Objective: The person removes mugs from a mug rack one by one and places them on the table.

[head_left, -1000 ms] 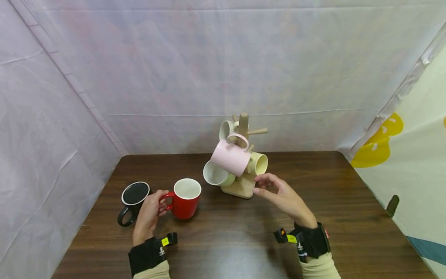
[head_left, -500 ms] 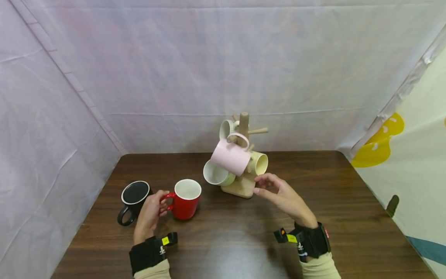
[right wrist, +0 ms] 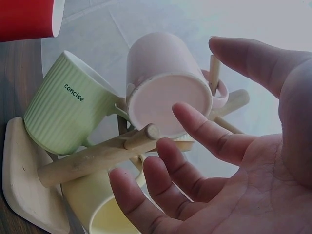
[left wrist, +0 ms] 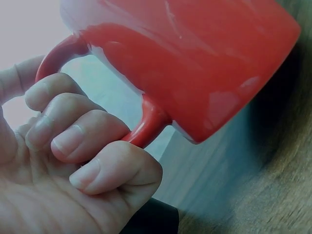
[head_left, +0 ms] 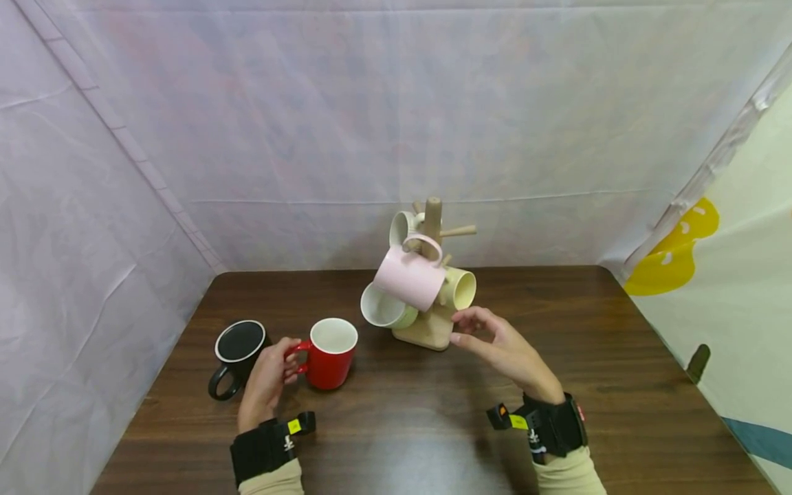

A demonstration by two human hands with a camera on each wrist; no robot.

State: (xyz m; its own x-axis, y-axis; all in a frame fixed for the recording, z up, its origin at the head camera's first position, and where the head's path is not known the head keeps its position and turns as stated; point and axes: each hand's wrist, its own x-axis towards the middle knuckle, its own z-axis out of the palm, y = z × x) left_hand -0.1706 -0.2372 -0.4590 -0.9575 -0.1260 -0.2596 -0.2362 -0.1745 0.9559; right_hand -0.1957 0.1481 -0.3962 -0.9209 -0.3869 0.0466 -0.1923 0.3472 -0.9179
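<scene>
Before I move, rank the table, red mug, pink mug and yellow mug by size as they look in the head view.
Largest to smallest:
1. Table
2. Red mug and pink mug: too alike to rank
3. Yellow mug, partly hidden behind the pink one

Head view: moderately bright, soft and even, fairly sharp at the centre, stretched toward the edges.
Desk (head_left: 402,440): whitish glare low in the head view, apparently from overhead light; a soft, dark shadow left of the right hand (head_left: 510,354).
Cloth wall (head_left: 396,103): pale and diffuse, with a faint pinkish-lilac cast.
Left wrist view: hazy, upper left washed out to white, dark shadow at right, wood grain soft.
Red mug (left wrist: 195,63): glossy, streaked with pale reflections.
Right wrist view: upper right overbright, palm dimmer.
Green mug (right wrist: 70,105): lettering legible.
</scene>
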